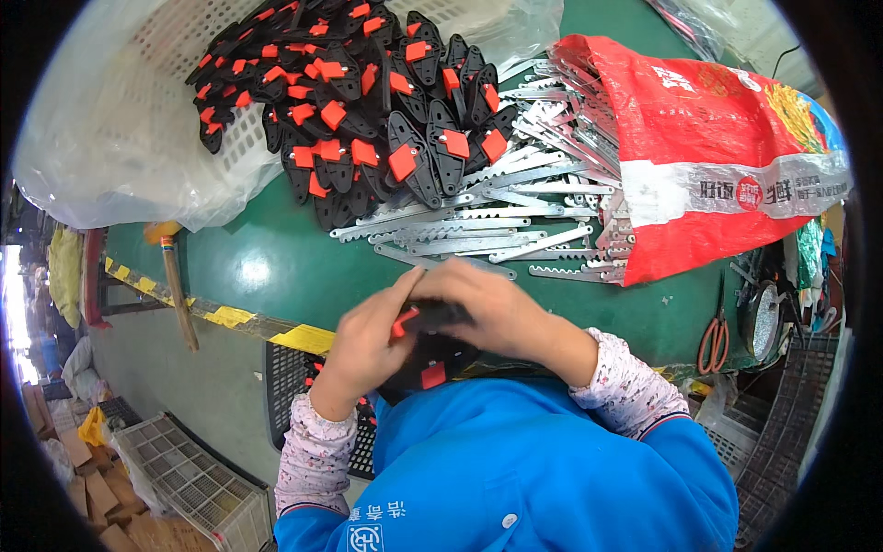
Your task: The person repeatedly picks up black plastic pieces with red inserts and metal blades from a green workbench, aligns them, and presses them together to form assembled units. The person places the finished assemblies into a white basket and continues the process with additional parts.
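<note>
Near the front edge of the table, in front of the blue smock, I hold a black plastic part with a red tab (437,319). My left hand (366,339) is closed round its left side. Over the top and right side curls my right hand (497,311), slightly smeared, its fingertips partly hidden. Just below the hands, against the smock, a second red tab (433,373) shows on dark plastic. Beyond the hands lie several notched flat metal strips (469,224), and behind them a heap of black oval plastic parts with red tabs (405,164).
A red and white woven sack (708,230) spills strips at the right. Red-handled scissors (713,345) lie by the right edge, near a round tub (763,322). At the left are a wooden-handled hammer (175,281), a plastic-lined basket (120,120) and a crate (189,474).
</note>
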`<action>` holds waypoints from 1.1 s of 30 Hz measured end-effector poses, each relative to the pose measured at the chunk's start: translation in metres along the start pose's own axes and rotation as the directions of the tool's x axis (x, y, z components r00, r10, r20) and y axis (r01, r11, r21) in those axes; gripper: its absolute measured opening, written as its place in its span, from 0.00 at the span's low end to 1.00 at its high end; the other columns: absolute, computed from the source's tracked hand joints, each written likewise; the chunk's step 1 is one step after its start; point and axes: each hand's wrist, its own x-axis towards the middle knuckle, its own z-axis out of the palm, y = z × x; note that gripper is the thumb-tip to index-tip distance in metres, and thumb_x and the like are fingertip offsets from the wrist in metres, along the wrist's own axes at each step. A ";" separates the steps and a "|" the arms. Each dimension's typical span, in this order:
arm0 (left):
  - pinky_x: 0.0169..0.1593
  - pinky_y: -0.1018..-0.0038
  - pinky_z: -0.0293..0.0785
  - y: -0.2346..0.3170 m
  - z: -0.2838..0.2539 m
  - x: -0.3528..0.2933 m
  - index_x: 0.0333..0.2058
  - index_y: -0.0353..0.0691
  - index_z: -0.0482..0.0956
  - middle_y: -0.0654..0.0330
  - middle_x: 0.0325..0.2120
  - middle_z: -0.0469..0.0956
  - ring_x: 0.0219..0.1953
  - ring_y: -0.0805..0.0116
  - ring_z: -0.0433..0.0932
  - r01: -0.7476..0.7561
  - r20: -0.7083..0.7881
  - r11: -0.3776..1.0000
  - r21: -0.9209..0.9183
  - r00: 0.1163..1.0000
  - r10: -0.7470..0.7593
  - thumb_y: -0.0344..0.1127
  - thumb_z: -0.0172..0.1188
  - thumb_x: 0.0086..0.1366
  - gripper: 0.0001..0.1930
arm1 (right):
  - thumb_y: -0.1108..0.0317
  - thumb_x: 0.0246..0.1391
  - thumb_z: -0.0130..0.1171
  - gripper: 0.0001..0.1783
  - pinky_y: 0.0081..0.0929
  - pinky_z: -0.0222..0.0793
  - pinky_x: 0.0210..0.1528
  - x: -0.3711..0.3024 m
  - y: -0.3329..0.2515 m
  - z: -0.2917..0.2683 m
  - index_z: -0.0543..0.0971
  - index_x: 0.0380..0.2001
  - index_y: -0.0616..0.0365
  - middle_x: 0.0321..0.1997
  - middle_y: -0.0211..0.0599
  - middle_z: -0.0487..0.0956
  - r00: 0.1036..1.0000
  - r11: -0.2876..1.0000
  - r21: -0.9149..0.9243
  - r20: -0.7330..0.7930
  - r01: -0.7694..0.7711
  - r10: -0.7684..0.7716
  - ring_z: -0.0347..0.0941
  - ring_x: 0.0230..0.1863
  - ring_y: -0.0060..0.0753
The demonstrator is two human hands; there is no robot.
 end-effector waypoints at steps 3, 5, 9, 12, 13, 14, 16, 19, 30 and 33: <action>0.52 0.56 0.76 -0.015 -0.021 -0.009 0.65 0.36 0.74 0.51 0.42 0.78 0.45 0.46 0.79 -0.022 -0.043 0.953 0.303 0.998 0.037 0.21 0.70 0.48 0.40 | 0.69 0.46 0.74 0.14 0.39 0.77 0.40 0.008 0.029 0.005 0.79 0.35 0.58 0.36 0.38 0.77 0.993 0.835 -0.549 -0.112 -0.043 -0.022 0.77 0.38 0.45; 0.48 0.57 0.75 -0.015 -0.027 -0.012 0.65 0.36 0.73 0.51 0.39 0.73 0.41 0.48 0.76 0.045 -0.109 0.922 0.384 0.994 -0.003 0.27 0.70 0.54 0.37 | 0.67 0.47 0.73 0.13 0.37 0.77 0.40 0.016 0.031 0.016 0.80 0.33 0.58 0.35 0.38 0.76 0.998 0.758 -0.649 -0.062 -0.060 0.026 0.78 0.38 0.44; 0.49 0.58 0.75 -0.016 -0.030 -0.023 0.66 0.37 0.72 0.48 0.44 0.72 0.45 0.46 0.75 0.147 -0.180 0.913 0.381 0.980 -0.083 0.31 0.74 0.56 0.38 | 0.69 0.49 0.70 0.09 0.38 0.78 0.36 0.032 0.027 0.035 0.79 0.31 0.58 0.34 0.39 0.76 0.989 0.607 -0.789 0.003 -0.090 0.150 0.80 0.36 0.45; 0.51 0.57 0.74 -0.029 -0.032 -0.031 0.62 0.36 0.73 0.48 0.46 0.75 0.47 0.46 0.76 0.086 -0.210 0.918 0.387 0.978 -0.003 0.31 0.76 0.55 0.36 | 0.70 0.51 0.65 0.07 0.40 0.79 0.33 0.035 0.030 0.030 0.79 0.33 0.58 0.32 0.41 0.77 0.991 0.663 -0.743 0.002 -0.090 0.137 0.81 0.33 0.45; 0.52 0.57 0.75 -0.031 -0.033 -0.032 0.62 0.36 0.74 0.47 0.48 0.76 0.49 0.45 0.76 0.085 -0.212 0.917 0.389 0.977 0.000 0.31 0.76 0.54 0.35 | 0.70 0.51 0.63 0.07 0.41 0.79 0.32 0.033 0.033 0.024 0.79 0.33 0.59 0.32 0.41 0.77 0.993 0.702 -0.708 -0.006 -0.085 0.115 0.82 0.32 0.45; 0.54 0.57 0.75 -0.033 -0.033 -0.034 0.61 0.35 0.75 0.46 0.50 0.77 0.51 0.44 0.77 0.086 -0.217 0.917 0.389 0.976 0.000 0.30 0.76 0.54 0.35 | 0.71 0.55 0.65 0.09 0.39 0.80 0.33 0.033 0.030 0.017 0.75 0.36 0.61 0.32 0.44 0.79 0.990 0.839 -0.529 -0.114 -0.128 0.079 0.83 0.31 0.46; 0.55 0.56 0.75 -0.035 -0.031 -0.038 0.60 0.35 0.75 0.46 0.51 0.78 0.52 0.44 0.77 0.083 -0.232 0.932 0.353 0.973 0.001 0.30 0.77 0.53 0.34 | 0.73 0.58 0.66 0.11 0.33 0.80 0.34 0.037 0.003 0.002 0.73 0.39 0.62 0.34 0.43 0.82 0.867 0.888 0.045 -0.198 -0.457 0.457 0.85 0.30 0.40; 0.54 0.56 0.75 -0.034 -0.026 -0.031 0.58 0.35 0.76 0.47 0.50 0.80 0.50 0.45 0.78 0.053 -0.241 0.960 0.274 0.970 0.015 0.30 0.77 0.52 0.34 | 0.76 0.64 0.62 0.16 0.28 0.84 0.35 0.032 -0.008 -0.003 0.67 0.49 0.66 0.40 0.42 0.79 0.783 0.722 0.585 -0.222 -0.370 0.582 0.86 0.34 0.33; 0.51 0.58 0.79 -0.022 -0.028 -0.021 0.58 0.32 0.77 0.47 0.47 0.82 0.47 0.46 0.81 0.057 -0.217 0.904 0.423 0.975 0.040 0.32 0.79 0.51 0.35 | 0.78 0.67 0.55 0.15 0.33 0.87 0.39 0.023 -0.012 0.006 0.63 0.52 0.64 0.43 0.45 0.76 0.773 0.712 0.668 -0.327 -0.217 0.543 0.87 0.37 0.39; 0.48 0.60 0.81 -0.024 -0.027 -0.023 0.57 0.31 0.78 0.46 0.45 0.83 0.44 0.47 0.83 0.042 -0.229 0.931 0.362 0.972 0.045 0.34 0.79 0.50 0.35 | 0.77 0.67 0.55 0.14 0.34 0.88 0.40 0.020 -0.010 0.008 0.64 0.51 0.64 0.43 0.43 0.76 0.763 0.661 0.716 -0.293 -0.224 0.576 0.87 0.37 0.39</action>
